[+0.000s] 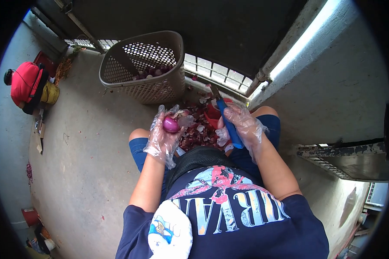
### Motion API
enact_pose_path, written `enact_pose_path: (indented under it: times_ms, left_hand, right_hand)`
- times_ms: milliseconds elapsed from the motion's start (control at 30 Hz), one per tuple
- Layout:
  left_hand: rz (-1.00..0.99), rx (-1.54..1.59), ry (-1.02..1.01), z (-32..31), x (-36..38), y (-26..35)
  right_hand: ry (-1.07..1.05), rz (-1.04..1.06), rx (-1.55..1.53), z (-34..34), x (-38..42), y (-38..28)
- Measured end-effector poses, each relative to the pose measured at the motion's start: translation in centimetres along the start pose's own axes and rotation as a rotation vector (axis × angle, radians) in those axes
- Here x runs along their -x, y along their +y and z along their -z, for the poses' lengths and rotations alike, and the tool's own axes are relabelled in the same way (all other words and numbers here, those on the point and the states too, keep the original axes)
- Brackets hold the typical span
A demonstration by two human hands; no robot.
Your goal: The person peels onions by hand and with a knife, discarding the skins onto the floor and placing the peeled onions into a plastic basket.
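Note:
My left hand (159,137), in a clear plastic glove, has its fingers curled round a shiny purple-red onion (171,124). Loose pale skin shows beside the onion. Also gloved, my right hand (245,122) grips a knife (230,123) by its long blue handle, with the short, dark blade pointing up and away from me. Below and between the hands lies a pile of dark red onion peelings (196,137). A red container (212,115) stands among them, partly hidden by the knife and my right hand.
A tall perforated plastic basket (153,89) with onions inside stands ahead, left of centre. Behind it runs a dark panel (229,34) with a barred gap along its bottom. At far left a red bag (27,84) sits by the wall. A metal-framed structure (341,150) is at right.

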State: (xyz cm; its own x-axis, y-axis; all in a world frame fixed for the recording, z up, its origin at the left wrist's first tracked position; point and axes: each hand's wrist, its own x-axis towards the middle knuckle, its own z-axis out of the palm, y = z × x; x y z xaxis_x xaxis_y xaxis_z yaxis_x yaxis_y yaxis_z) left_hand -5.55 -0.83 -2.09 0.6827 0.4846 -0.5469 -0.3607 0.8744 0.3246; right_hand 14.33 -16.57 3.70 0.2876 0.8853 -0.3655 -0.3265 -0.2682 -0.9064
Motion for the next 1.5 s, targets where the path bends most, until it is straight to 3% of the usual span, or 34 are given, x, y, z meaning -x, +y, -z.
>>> enact_pose_path:
  times_ms: [100,300,500,800,933,1000,1300,1500]
  left_hand:
    - [-0.029,-0.095,-0.012,-0.7,0.4,-0.1]
    - [0.011,-0.149,0.007,-2.3,1.3,-0.6]
    - [0.005,-0.217,-0.083,-4.1,1.9,-0.8]
    - [0.061,-0.102,-0.133,-1.4,0.2,-2.4]
    - [-0.039,-0.213,-0.128,-0.2,0.2,-2.9]
    - [-0.039,-0.435,-0.075,-0.3,0.2,-2.9]
    - [-0.090,-0.312,-0.019,0.6,-0.6,-2.3]
    - [-0.076,-0.088,0.061,-0.2,0.0,-0.9]
  right_hand:
    - [-0.104,0.036,-0.254,0.1,0.2,-0.1]
    - [-0.084,0.012,-0.274,-0.3,0.4,0.0]
    - [0.012,-0.081,-0.146,-1.2,0.7,-0.2]
    - [-0.092,-0.191,0.058,-3.0,-1.1,1.6]
    - [-0.118,-0.272,0.100,-4.5,-0.9,0.6]
    - [-0.140,-0.286,0.129,-4.7,-1.3,1.0]
    - [-0.143,-0.305,0.349,-5.1,-1.2,0.7]
    - [-0.128,-0.226,0.277,-3.7,-0.9,0.6]
